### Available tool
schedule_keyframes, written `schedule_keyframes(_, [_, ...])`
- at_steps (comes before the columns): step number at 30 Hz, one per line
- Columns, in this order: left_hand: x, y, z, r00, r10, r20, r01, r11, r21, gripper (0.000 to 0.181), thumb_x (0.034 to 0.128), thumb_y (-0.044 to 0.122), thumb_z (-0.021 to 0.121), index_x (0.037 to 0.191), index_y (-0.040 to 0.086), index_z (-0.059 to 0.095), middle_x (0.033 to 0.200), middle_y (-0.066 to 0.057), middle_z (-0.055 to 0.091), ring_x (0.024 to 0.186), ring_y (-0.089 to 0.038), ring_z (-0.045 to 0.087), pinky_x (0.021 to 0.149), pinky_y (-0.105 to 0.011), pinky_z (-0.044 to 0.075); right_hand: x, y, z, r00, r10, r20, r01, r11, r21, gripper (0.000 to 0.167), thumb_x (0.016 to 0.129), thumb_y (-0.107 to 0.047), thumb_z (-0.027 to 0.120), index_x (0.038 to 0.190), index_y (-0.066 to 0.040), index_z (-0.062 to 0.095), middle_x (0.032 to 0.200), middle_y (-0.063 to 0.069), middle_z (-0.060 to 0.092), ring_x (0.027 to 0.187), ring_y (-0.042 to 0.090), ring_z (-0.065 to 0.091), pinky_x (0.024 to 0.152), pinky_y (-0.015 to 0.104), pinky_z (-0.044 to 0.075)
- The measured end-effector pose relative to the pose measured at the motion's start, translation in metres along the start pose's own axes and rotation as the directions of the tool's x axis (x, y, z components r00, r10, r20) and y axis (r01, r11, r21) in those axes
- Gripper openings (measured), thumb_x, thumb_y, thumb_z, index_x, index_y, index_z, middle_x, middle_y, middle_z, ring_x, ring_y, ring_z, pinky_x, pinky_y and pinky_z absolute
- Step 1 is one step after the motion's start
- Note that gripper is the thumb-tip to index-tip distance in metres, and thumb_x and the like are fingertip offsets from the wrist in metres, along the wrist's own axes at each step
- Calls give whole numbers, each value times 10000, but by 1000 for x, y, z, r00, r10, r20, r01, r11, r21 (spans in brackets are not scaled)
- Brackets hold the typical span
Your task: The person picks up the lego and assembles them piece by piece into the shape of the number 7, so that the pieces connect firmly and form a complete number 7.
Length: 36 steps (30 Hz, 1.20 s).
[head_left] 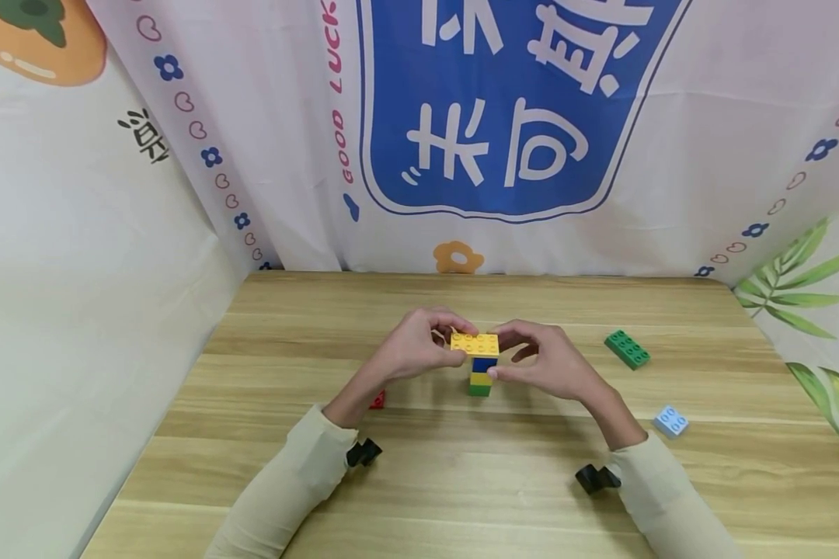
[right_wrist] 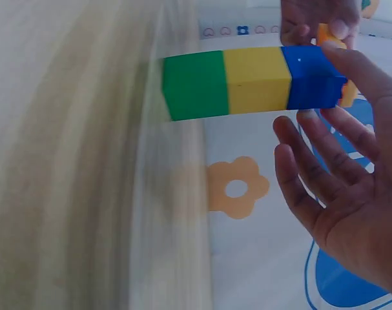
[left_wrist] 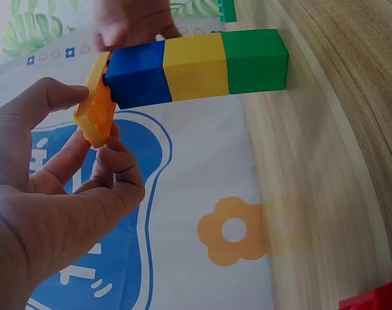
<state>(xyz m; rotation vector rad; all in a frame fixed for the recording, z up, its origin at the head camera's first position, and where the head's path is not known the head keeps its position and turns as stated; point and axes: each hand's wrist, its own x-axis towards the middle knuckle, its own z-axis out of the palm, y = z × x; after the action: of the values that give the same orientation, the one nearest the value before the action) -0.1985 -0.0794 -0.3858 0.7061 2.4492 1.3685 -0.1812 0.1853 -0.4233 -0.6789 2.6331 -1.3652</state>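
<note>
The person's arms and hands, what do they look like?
The left sleeve and right sleeve are long, plain and pale cream. A small black device sits at each one's wrist end. The left hand and right hand are bare; no gloves or rings show.

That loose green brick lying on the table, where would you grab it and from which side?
I'd pinch the loose green brick across its two long sides, midway along, coming from above with the right hand, the nearer one. It lies flat, studs up, longer than wide, with no other brick touching it, so both long sides look reachable.
</note>
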Motion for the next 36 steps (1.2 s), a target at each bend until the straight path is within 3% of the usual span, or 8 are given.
schedule_keyframes(4, [0,1,0,1000,-7,2,7,1000,5,333,844,69,810,1172,122,808,1134,-66,729,885,-190,604,721,-247,542,-1,-6,-3,999,-44,-31,45,999,31,465,911,-288,887,1327,-163,722,1243,36,775,1125,289,747,922,435,642])
schedule_keyframes(12, [0,1,1,1000,1,-6,0,1000,13,307,848,74,829,1148,132,806,1142,-38,753,930,-195,618,776,-268,568,1,-12,-4,993,-101,-55,105,992,70,361,942,-184,851,1285,-140,746,1261,53,767,1118,232,734,897,286,637])
schedule_keyframes(20, [0,1,0,1000,3,-10,-3,1000,-1,297,848,73,847,1138,115,802,1085,-48,761,932,-184,620,780,-248,572,1,-14,-5,993,-104,-58,109,990,88,250,963,-150,821,1208,-129,775,1189,57,772,1053,243,750,900,326,647])
schedule_keyframes(30, [-1,-1,-1,999,-16,-36,16,1000,-15,273,861,80,880,1118,86,786,1097,-66,761,961,-195,646,818,-254,611,1,-13,-5,995,-71,-72,78,993,90,230,962,-167,821,1188,-139,790,1195,65,777,1042,261,758,899,413,648])
schedule_keyframes(36, [-3,1,-2,999,-20,-47,19,1000,-18,255,856,94,888,1089,83,785,1072,-68,764,947,-183,658,818,-253,611,1,-14,-5,996,-59,-74,65,994,83,220,970,-190,815,1186,-152,796,1198,61,777,1052,269,756,887,385,645])
